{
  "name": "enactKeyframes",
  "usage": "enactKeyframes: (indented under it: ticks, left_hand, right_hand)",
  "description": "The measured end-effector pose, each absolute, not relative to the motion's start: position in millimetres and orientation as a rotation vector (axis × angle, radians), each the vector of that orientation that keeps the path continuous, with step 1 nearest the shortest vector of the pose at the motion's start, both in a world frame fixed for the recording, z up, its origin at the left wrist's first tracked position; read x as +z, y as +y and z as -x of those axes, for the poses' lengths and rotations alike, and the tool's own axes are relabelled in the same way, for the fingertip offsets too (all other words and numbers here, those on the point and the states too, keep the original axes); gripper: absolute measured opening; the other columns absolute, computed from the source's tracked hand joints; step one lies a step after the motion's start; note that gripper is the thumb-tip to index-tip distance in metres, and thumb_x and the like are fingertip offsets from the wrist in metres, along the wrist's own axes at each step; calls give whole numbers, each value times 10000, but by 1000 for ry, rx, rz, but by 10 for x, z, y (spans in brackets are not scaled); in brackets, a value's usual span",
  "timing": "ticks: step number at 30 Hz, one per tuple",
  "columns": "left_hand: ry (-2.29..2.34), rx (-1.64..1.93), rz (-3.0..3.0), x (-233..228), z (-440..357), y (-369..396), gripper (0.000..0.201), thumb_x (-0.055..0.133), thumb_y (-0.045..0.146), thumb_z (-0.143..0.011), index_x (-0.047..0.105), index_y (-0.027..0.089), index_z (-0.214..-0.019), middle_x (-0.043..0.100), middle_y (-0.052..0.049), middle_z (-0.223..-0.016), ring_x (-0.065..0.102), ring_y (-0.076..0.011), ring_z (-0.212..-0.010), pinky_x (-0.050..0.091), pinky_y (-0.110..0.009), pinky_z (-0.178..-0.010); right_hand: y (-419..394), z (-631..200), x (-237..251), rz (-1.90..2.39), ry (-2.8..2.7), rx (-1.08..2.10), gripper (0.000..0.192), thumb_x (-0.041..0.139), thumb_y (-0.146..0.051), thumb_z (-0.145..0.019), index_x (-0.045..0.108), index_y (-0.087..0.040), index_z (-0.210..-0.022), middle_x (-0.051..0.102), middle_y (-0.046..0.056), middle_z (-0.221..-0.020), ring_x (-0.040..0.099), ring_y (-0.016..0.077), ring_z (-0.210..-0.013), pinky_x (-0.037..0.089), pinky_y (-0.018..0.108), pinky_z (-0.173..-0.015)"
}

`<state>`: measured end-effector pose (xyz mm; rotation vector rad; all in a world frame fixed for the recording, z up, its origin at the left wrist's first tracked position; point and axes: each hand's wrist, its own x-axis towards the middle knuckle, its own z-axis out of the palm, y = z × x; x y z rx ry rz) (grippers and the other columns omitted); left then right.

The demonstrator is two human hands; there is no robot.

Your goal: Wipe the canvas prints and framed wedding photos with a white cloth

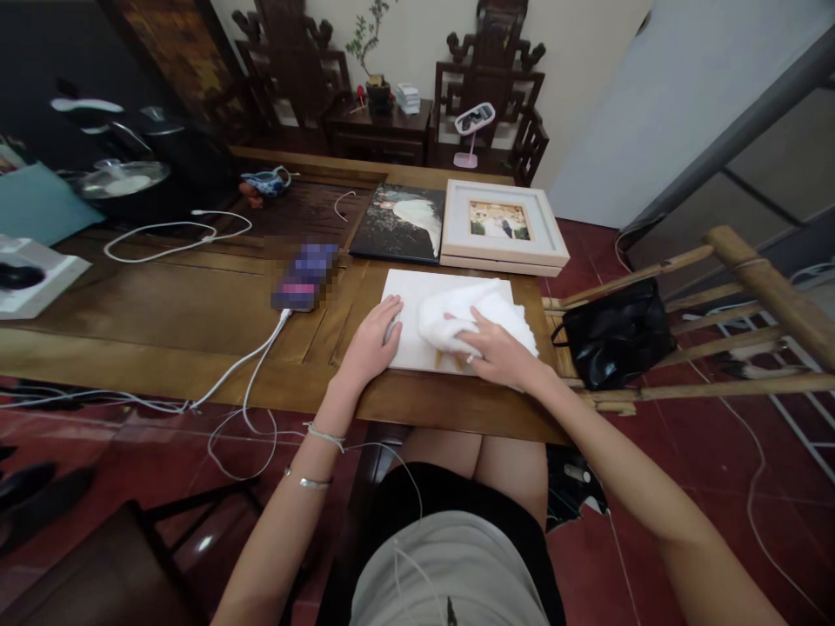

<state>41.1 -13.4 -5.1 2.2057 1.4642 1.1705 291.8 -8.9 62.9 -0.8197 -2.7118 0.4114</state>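
Note:
A flat white panel [405, 291] lies near the front edge of the wooden table, with a yellowish patch showing at its lower side. My left hand [373, 341] rests along the panel's left edge, fingers stretched out. Bunched under and around the fingers of my right hand [497, 349] is a white cloth [466, 304], pressed onto the panel and spread past its right side. Much of the panel is hidden by the cloth. Behind it lie a dark photo panel [401, 228] of a figure in a white dress and a white-framed picture [502, 222].
A phone [303, 278] with a white cable lies left on the wooden table [189, 304]. Farther back are a small blue-and-white teapot [266, 181] and a glass-lidded pot [123, 181]. A black bag [617, 335] sits on a bamboo chair [737, 252] at right.

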Motion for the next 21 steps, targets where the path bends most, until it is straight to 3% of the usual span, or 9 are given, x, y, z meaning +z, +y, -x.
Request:
enactKeyframes:
  ticks: [5,11,16,21]
  left_hand:
    - [1472,1152,-2190,-47,-404,-134,363,452,225,-922,566,134,-1255,550,-149,-1378,474,-251,-1327,369,-494,-1126]
    - [1464,1163,-2208,-53,-405,-128,367,450,225,-920,570,108,-1247,555,-170,-1367,480,-256,-1321,372,-483,-1125]
    - [1472,1138,-2219,-57,-403,-125,372,441,212,-921,566,91,-1250,551,-183,-1367,474,-260,-1325,364,-485,-1131]
    - [1466,1130,-2225,-52,-399,-127,377,439,211,-922,561,89,-1257,546,-185,-1372,470,-260,-1329,366,-481,-1131]
  right_hand:
    - [365,-2687,574,1049,-2633,272,320,427,-166,-906,631,-167,-1152,610,115,-1308,515,296,-1258,253,560,-1121]
    - [9,-2531,556,1039,-2766,174,402,508,-77,-770,641,-93,-1149,507,229,-1388,298,343,-1408,140,652,-1121]
    - [-585,-2631,636,800,-2886,281,362,531,-104,-764,669,-144,-1096,523,191,-1386,309,337,-1403,160,673,-1113]
    - [-614,-2741,703,682,-2891,411,335,521,-109,-775,665,-156,-1075,591,156,-1320,346,261,-1395,196,581,-1152]
